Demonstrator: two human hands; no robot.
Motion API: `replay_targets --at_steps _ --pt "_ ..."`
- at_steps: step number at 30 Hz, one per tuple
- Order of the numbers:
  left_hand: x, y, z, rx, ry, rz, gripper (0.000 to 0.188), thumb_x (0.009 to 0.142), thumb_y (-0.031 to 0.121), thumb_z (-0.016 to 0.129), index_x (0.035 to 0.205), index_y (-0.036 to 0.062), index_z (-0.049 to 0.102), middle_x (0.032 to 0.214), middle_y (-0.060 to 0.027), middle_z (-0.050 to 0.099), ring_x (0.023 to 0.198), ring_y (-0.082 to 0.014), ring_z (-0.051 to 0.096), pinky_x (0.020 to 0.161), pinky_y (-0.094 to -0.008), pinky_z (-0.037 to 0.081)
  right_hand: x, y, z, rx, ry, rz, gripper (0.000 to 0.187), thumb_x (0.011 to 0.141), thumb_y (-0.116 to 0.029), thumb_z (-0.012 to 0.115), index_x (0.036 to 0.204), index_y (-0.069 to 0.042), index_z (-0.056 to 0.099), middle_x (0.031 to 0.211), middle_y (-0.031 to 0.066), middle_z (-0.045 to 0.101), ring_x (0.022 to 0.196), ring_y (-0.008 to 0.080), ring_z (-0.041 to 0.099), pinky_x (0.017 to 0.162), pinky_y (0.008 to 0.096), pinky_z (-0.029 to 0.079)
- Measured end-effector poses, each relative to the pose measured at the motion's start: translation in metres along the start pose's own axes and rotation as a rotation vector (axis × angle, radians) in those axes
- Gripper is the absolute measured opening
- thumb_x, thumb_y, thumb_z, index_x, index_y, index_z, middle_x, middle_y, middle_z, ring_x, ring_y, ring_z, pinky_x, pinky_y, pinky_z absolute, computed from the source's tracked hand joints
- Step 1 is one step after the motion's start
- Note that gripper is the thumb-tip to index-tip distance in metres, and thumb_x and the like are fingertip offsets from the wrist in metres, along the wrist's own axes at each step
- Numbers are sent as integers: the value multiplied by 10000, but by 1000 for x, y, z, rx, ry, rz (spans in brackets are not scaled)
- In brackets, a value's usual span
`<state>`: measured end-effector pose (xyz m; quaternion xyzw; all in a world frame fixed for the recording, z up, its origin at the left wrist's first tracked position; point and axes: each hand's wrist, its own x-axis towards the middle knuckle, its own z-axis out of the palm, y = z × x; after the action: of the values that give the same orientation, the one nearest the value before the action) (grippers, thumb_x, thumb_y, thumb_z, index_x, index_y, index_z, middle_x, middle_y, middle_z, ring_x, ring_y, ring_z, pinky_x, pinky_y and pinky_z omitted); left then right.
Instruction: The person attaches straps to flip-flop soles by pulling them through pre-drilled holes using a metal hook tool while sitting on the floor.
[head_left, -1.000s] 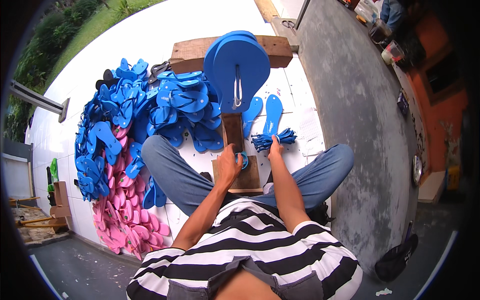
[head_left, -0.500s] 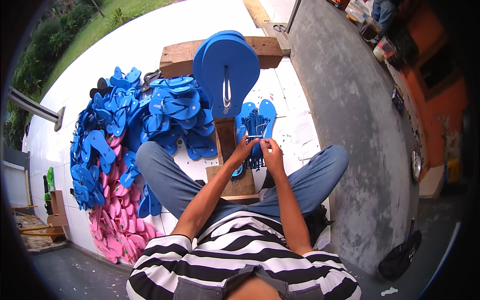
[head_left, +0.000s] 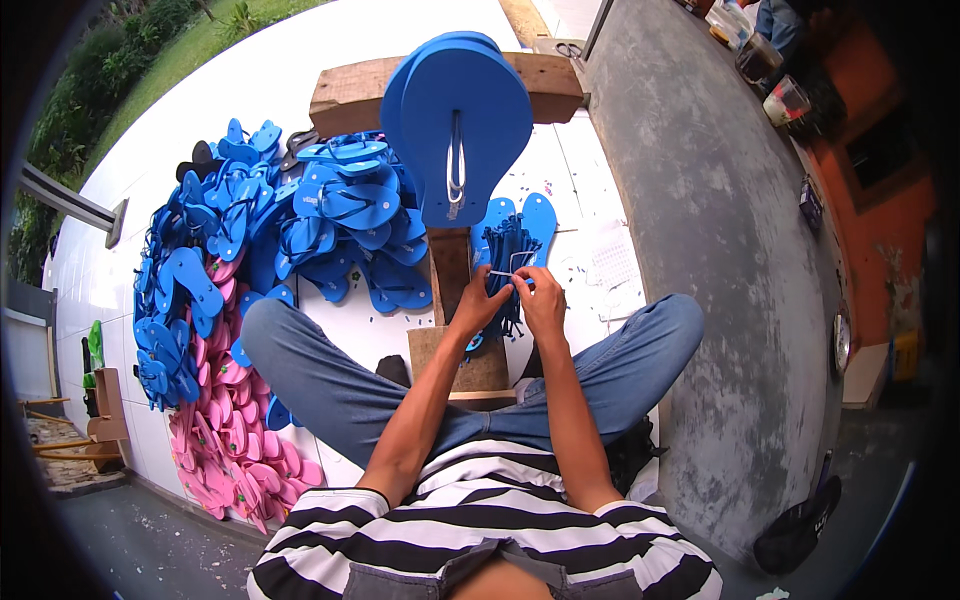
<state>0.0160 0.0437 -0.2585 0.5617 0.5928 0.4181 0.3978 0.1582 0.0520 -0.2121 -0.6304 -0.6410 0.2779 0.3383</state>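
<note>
A bundle of dark blue sandal straps (head_left: 510,238) lies on a pair of blue soles (head_left: 540,215) in front of me. A thin white tie (head_left: 503,274) runs across the bundle. My left hand (head_left: 480,303) is closed on the tie at the bundle's left side. Close beside it, my right hand (head_left: 543,303) pinches the tie between thumb and fingers. Just beyond, blue sandal soles (head_left: 460,100) sit stacked on a wooden stand (head_left: 450,270), and a pale metal loop (head_left: 456,178) shows on the top one.
Blue flip-flops (head_left: 345,205) are heaped to the left, with pink flip-flops (head_left: 235,430) nearer me. A wooden crossbeam (head_left: 350,92) stands behind the soles. Along the right runs a grey concrete ledge (head_left: 690,250). A printed sheet (head_left: 612,265) lies on the white tiles.
My view has shifted slightly, so the stacked soles look larger and higher. Both hands stay at the bundle, and a bent part of the white tie now stands out above it.
</note>
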Motion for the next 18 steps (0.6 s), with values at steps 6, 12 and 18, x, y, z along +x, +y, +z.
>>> replay_targets --at_steps 6,12,18 --pt "-15 -2 -4 77 -18 -21 647 801 322 774 1271 -6 473 996 -272 678 924 -424 675 782 -447 532 -7 2 -6 -224 -213 3 193 948 -223 573 940 -30 576 913 184 651 848 407 635 724 485 492" --pt "-24 14 -11 50 4 -26 574 846 292 736 1278 3 492 902 -251 682 828 -394 690 695 -440 519 -14 -2 -25 42 -516 125 317 1007 -276 450 922 16 542 835 247 638 769 431 616 682 481 465" --pt "-15 25 -16 -172 36 -60 573 879 244 720 1303 -53 476 918 -198 712 813 -222 710 682 -344 529 -4 -10 -28 616 -562 275 299 1015 -278 441 837 -43 492 681 22 446 610 111 416 566 289 373"
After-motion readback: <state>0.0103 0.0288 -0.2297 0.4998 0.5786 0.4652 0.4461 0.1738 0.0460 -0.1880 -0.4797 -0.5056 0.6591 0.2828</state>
